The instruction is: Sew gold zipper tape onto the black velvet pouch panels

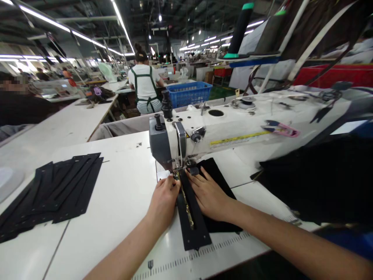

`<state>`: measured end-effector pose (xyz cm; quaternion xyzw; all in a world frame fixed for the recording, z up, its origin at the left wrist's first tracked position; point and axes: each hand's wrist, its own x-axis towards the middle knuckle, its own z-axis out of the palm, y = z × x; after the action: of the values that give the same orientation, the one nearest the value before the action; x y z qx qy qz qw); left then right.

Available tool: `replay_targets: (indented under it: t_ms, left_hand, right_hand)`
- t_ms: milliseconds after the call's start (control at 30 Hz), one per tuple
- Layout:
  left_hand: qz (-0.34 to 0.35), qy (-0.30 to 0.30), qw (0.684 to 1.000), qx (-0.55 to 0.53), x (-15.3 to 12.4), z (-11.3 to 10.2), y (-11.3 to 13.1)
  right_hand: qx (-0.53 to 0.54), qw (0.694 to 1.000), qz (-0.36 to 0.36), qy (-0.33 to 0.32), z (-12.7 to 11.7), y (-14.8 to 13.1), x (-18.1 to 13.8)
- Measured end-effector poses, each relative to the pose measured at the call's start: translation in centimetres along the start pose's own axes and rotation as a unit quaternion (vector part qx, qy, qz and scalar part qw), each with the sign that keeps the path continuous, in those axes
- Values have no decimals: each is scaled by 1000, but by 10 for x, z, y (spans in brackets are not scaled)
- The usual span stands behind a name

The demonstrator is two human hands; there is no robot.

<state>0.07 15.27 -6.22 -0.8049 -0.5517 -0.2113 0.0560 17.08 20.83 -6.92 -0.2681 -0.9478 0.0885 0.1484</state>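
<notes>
A white industrial sewing machine (233,128) stands on the white table (122,194). Under its needle lies a long black strip with a gold zipper (190,221) running toward me. My left hand (163,200) sits on the strip's left edge near the presser foot, fingers curled and pressed down on it. My right hand (207,194) lies flat with fingers stretched out on the black fabric piece (217,175) just right of the zipper.
A stack of black strips (49,194) lies at the table's left. Dark fabric (317,182) is piled at the right. Pink clippers (281,129) rest on the machine arm. A person in an apron (145,87) stands behind, near a blue basket (189,93).
</notes>
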Motion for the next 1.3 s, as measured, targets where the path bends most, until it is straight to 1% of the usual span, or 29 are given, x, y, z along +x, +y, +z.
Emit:
replay_targets:
  t_ms: [67, 133, 200, 267, 367, 433, 500, 633, 833, 1033, 1133, 1300]
  left_hand:
    - [-15, -1, 1000, -4, 0, 3, -3]
    - [-22, 1, 1000, -6, -1, 4, -5]
    - [-19, 5, 1000, -4, -5, 4, -5]
    - [-12, 9, 1000, 0, -10, 1, -3]
    - [2, 9, 1000, 7, -19, -3, 3]
    - [4, 14, 1000, 14, -23, -5, 7]
    - [1, 21, 1000, 20, -25, -6, 10]
    - [13, 22, 999, 21, -23, -6, 12]
    - [49, 14, 998, 22, -22, -3, 8]
    - [78, 40, 995, 44, -17, -1, 3]
    - [77, 39, 996, 37, -11, -1, 2]
    - [49, 26, 998, 8, -4, -2, -4]
  right_hand:
    - [14, 1000, -1, 10, -3, 1, 0]
    - [32, 999, -10, 30, -8, -3, -7]
    - [55, 996, -38, 55, -13, -13, -19]
    - [62, 991, -83, 79, -13, -26, -35]
    - [-1, 980, -142, 137, -1, -43, -51]
    - [-64, 967, -171, 179, 9, -48, -55]
    - [-93, 956, -191, 202, 15, -50, -55]
    - [-78, 956, -198, 200, 15, -52, -52]
    - [-87, 961, -176, 196, 15, -53, -54]
    - [-80, 965, -173, 178, 11, -49, -50]
    - [-75, 967, -170, 174, 8, -46, -45]
    - [-63, 969, -158, 179, 9, -41, -36]
